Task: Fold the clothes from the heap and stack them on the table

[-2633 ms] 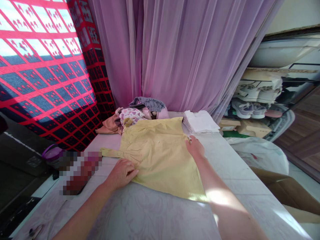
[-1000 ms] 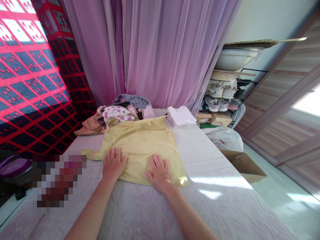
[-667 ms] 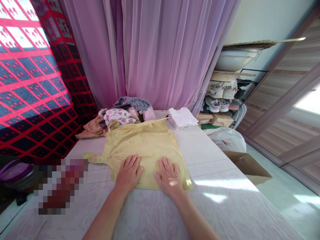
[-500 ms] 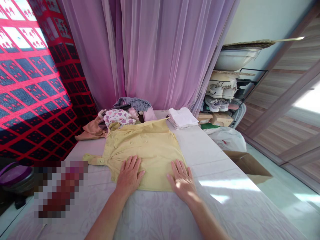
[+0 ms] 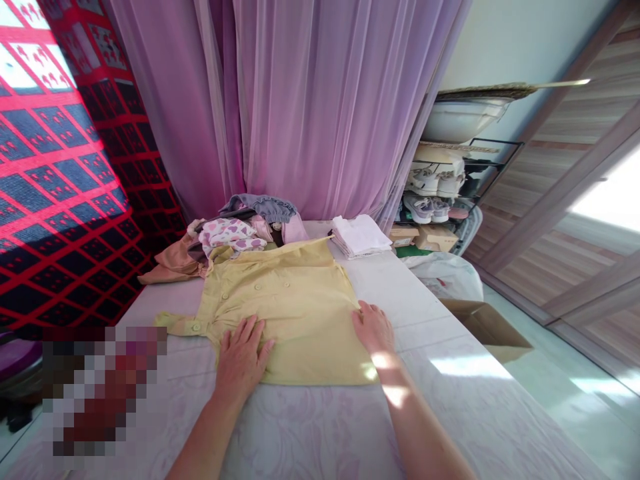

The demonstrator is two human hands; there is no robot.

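A yellow dress [image 5: 305, 320] with buttons and a gathered waist lies spread on the bed, its buttoned strap pointing left. My left hand [image 5: 243, 357] rests flat on its lower left part, fingers spread. At the right edge of the dress, my right hand [image 5: 374, 328] has its fingers bent and pinches the cloth of the hem. A heap of rumpled clothes [image 5: 233, 233] touches the far side of the dress. To the right of the heap sits a folded white stack of cloth [image 5: 363, 237].
Purple curtains [image 5: 310, 120] hang behind the bed [image 5: 310, 433]. Right of the bed are a shoe rack [image 5: 435, 200], a white plastic bag [image 5: 445, 275] and an open cardboard box [image 5: 485, 327]. A red and black patterned cloth [image 5: 65, 173] is at the left; a blurred-out patch lies below it.
My right hand has moved from lying flat on the dress up to its right edge, and its fingers have closed there. My left hand stays flat on the cloth. The view has shifted slightly.
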